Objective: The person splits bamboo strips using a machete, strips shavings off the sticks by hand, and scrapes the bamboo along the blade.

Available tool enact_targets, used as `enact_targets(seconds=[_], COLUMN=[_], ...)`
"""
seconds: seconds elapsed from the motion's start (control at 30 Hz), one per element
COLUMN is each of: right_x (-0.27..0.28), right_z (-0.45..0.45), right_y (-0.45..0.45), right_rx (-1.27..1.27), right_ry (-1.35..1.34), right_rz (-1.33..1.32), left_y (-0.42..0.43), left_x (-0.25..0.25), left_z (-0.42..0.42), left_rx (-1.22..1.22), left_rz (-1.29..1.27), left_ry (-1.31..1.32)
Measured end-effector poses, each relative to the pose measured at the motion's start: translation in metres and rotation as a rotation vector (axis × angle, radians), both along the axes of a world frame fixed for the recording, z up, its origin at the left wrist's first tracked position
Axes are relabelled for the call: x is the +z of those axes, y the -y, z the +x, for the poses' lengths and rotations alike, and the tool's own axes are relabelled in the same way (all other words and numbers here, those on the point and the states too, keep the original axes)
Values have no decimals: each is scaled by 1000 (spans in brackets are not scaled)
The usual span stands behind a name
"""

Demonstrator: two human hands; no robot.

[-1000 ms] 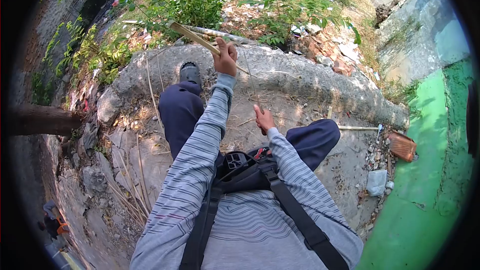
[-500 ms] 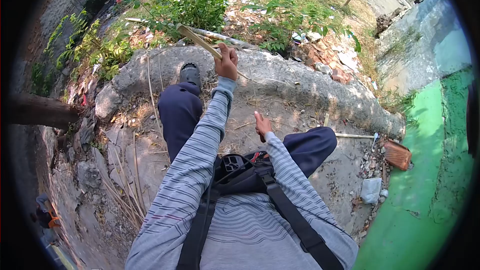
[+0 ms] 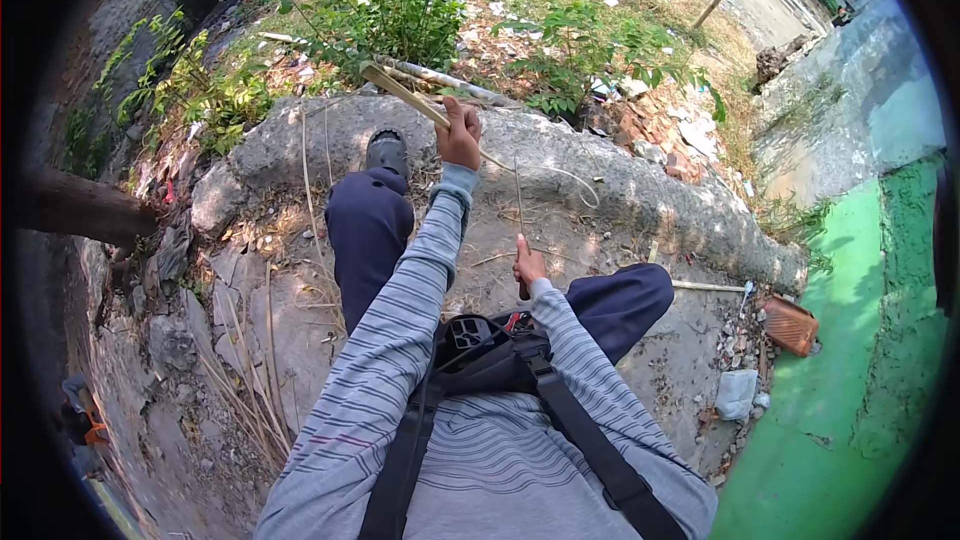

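Note:
My left hand [image 3: 461,140] is stretched out over the stone ledge, its fingers wrapped round a pale bamboo strip [image 3: 405,96] that points up and to the left. A thin peeled sliver [image 3: 575,177] trails right from below that hand and curls at its end. Lower and nearer my body, my right hand [image 3: 530,267] is closed round the handle of a knife [image 3: 519,198]. Its narrow blade points upward, apart from my left hand in the picture. How the sliver joins the strip is hidden behind my left hand.
A rough stone ledge [image 3: 680,185] curves across in front, with leafy plants and litter beyond it. Long thin strips [image 3: 250,350] lie on the ground at left. A green wall [image 3: 820,420], a brown block [image 3: 790,326] and a plastic bag [image 3: 737,394] are at right.
My right hand has turned so the knife blade now shows pointing up. The curled sliver now shows to the right of my left hand, which still grips the bamboo strip.

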State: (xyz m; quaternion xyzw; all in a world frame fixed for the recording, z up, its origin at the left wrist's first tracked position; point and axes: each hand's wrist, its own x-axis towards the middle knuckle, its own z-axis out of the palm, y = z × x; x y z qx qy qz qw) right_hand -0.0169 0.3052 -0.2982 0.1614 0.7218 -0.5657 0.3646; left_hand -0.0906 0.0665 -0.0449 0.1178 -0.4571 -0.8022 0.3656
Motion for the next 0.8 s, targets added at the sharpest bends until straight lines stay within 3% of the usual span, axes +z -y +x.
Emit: enact_targets(seconds=[0.13, 0.17, 0.33, 0.4, 0.43, 0.47, 0.53, 0.6, 0.67, 0.7, 0.73, 0.8], right_x=[-7, -12, 12, 13, -7, -26, -16, -4, -1, -28, -26, -24], right_z=[14, 7, 0, 19, 16, 18, 0, 0, 14, 12, 7, -9], right_y=[-4, -1, 12, 2, 1, -9, -7, -6, -14, -15, -16, -8], right_rx=[160, 93, -63, 83, 156, 160, 20, 8, 111, 151, 159, 31], right_ry=[-357, -153, -14, -204, -349, -334, 73, 20, -172, -396, -388, 122], right_rz=[261, 189, 118, 93, 243, 246, 170, 205, 193, 291, 297, 127], left_y=[-5, -6, -4, -6, -10, -9, -8, -5, -9, -10, -10, -13], left_x=[5, 7, 2, 3, 4, 7, 4, 1, -1, 3, 4, 5], left_z=[2, 4, -3, 2, 3, 5, 4, 3, 2, 1, 1, 0], left_rx=[20, 12, -7, 0, 31, 28, 15, 0, 10, 16, 21, 17], left_rz=[-56, -70, 22, -61, -105, -83, -113, -92, -38, -71, -106, -83], left_ry=[47, 59, 23, 63, 140, 128, 102, 68, 49, 69, 92, 144])
